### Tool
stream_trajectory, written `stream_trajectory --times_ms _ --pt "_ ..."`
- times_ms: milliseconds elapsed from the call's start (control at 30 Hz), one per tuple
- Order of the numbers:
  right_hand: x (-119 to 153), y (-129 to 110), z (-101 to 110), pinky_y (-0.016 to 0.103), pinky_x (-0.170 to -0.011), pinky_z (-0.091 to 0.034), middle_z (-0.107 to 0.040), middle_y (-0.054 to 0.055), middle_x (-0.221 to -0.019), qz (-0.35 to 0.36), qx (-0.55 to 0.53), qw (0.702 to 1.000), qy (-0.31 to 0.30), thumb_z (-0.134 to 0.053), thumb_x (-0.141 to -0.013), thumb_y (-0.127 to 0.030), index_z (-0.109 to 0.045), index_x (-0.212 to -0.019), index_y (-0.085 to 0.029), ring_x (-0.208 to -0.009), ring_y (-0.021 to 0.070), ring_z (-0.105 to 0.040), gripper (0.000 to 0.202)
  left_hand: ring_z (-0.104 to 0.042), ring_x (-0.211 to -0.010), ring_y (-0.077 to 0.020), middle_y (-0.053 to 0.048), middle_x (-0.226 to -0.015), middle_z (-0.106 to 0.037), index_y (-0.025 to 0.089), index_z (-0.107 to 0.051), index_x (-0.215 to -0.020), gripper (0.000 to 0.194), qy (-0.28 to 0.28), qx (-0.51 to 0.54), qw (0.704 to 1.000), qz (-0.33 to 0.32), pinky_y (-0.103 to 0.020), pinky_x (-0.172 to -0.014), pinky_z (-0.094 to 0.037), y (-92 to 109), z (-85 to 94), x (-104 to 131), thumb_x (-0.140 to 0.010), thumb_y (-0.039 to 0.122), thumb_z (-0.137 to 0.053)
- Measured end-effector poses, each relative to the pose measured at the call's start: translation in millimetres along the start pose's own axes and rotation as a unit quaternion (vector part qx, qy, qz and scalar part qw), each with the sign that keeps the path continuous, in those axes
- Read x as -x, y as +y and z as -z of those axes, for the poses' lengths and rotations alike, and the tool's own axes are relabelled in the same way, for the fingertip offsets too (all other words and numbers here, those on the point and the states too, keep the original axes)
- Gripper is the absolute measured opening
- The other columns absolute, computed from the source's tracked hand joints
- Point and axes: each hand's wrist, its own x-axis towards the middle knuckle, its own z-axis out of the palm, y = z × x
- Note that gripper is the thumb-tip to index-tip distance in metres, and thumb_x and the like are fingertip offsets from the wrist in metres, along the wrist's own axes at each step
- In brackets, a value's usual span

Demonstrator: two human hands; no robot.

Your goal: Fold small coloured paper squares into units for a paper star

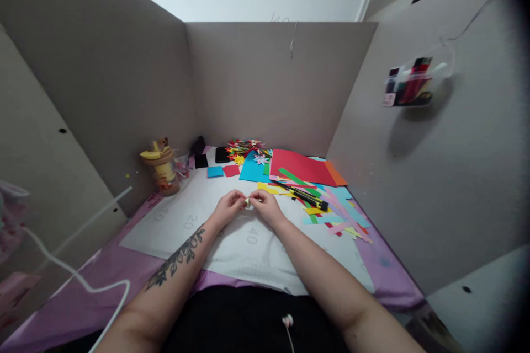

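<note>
Between the fingertips of both hands is a small pale yellow piece of paper, mostly covered by the fingers, so its exact shape is hard to make out. My left hand pinches it from one side. My right hand grips it from the other, close against the left. Both are held over the white sheet with printed numbers. Just beyond the right hand lie a yellow strip of paper and a black and yellow utility knife resting on loose coloured paper strips.
Red paper and blue paper lie at the back, beside a pile of folded paper stars. A yellow and brown cup stands at the left. Grey panels enclose the table; a clear holder hangs on the right one.
</note>
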Motion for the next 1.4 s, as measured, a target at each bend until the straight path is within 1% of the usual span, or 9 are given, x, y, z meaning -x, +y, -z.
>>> stream_trajectory --times_ms 200,367,500,667,867,1067,1167,1300,1400 --pt "3.7 -3.4 0.3 0.023 -0.059 -0.041 -0.057 0.002 -0.077 0.061 0.051 0.997 -0.021 -0.054 -0.072 -0.021 -0.059 -0.069 -0.019 -0.075 0.0149 -0.053 0.006 -0.06 -0.068 -0.0139 -0.003 -0.075 -0.066 0.016 -0.061 -0.081 0.019 0.006 -0.027 1.0 -0.006 -0.024 -0.064 -0.048 -0.8 0.4 -0.1 -0.074 0.033 -0.057" --pt "5.1 -7.9 4.7 0.026 -0.066 -0.043 -0.057 0.003 -0.081 0.116 0.092 0.988 -0.052 -0.053 -0.075 -0.018 -0.06 -0.072 -0.02 -0.08 0.0158 -0.053 0.008 -0.059 -0.065 -0.0134 -0.002 -0.072 -0.066 0.015 -0.065 -0.079 0.02 0.007 -0.053 0.998 -0.012 -0.023 -0.063 -0.046 4.1 2.0 1.6 -0.074 0.033 -0.057" --pt "4.7 -5.5 6.2 0.027 -0.066 -0.042 -0.056 0.003 -0.081 0.136 0.111 0.982 -0.062 -0.053 -0.075 -0.017 -0.06 -0.071 -0.02 -0.081 0.016 -0.053 0.008 -0.058 -0.064 -0.0132 -0.002 -0.07 -0.066 0.015 -0.067 -0.079 0.019 0.002 -0.075 0.997 -0.019 -0.023 -0.062 -0.045 3.9 3.1 2.1 -0.074 0.031 -0.058" --pt "4.2 -0.9 5.6 0.027 -0.068 -0.041 -0.054 0.002 -0.077 0.154 0.138 0.976 -0.063 -0.055 -0.074 -0.016 -0.058 -0.069 -0.02 -0.076 0.0147 -0.052 0.007 -0.057 -0.063 -0.0131 -0.002 -0.069 -0.066 0.015 -0.067 -0.078 0.019 -0.003 -0.094 0.995 -0.028 -0.022 -0.061 -0.045 4.7 3.2 2.2 -0.074 0.03 -0.057" --pt "5.7 -1.0 4.7 0.026 -0.067 -0.041 -0.055 0.001 -0.074 0.162 0.141 0.976 -0.048 -0.054 -0.075 -0.015 -0.057 -0.07 -0.019 -0.074 0.0138 -0.052 0.007 -0.056 -0.062 -0.012 -0.001 -0.068 -0.065 0.015 -0.067 -0.077 0.02 0.002 -0.118 0.993 -0.032 -0.021 -0.06 -0.044 6.8 3.5 2.2 -0.076 0.031 -0.055" --pt "6.2 -2.8 5.5 0.026 -0.068 -0.04 -0.056 0.001 -0.073 0.175 0.151 0.971 -0.056 -0.053 -0.075 -0.013 -0.057 -0.07 -0.019 -0.073 0.014 -0.051 0.008 -0.056 -0.061 -0.0126 -0.001 -0.067 -0.065 0.014 -0.068 -0.075 0.019 0.0 -0.123 0.992 -0.006 -0.021 -0.059 -0.043 1.9 3.5 2.1 -0.074 0.03 -0.056" --pt "6.0 -2.7 5.2 0.026 -0.069 -0.04 -0.055 0.001 -0.073 0.179 0.146 0.971 -0.064 -0.054 -0.074 -0.013 -0.056 -0.068 -0.019 -0.073 0.014 -0.051 0.008 -0.057 -0.062 -0.0129 -0.001 -0.067 -0.066 0.014 -0.068 -0.077 0.02 -0.009 -0.126 0.992 -0.008 -0.021 -0.06 -0.043 1.4 3.5 2.3 -0.074 0.03 -0.056" --pt "5.3 -4.5 3.8 0.024 -0.064 -0.04 -0.054 0.0 -0.072 0.146 0.13 0.979 -0.061 -0.053 -0.075 -0.015 -0.056 -0.068 -0.018 -0.07 0.0129 -0.05 0.008 -0.056 -0.064 -0.0129 -0.002 -0.07 -0.066 0.014 -0.067 -0.077 0.021 -0.009 -0.137 0.99 -0.04 -0.022 -0.061 -0.043 2.7 4.1 1.8 -0.076 0.03 -0.055" --pt "5.0 -6.6 3.3 0.024 -0.064 -0.041 -0.057 0.001 -0.075 0.11 0.104 0.987 -0.051 -0.052 -0.078 -0.018 -0.058 -0.074 -0.018 -0.072 0.0129 -0.052 0.008 -0.056 -0.066 -0.0129 -0.002 -0.073 -0.066 0.015 -0.066 -0.078 0.02 0.014 -0.139 0.989 -0.053 -0.022 -0.062 -0.043 4.3 4.2 1.2 -0.077 0.031 -0.053"
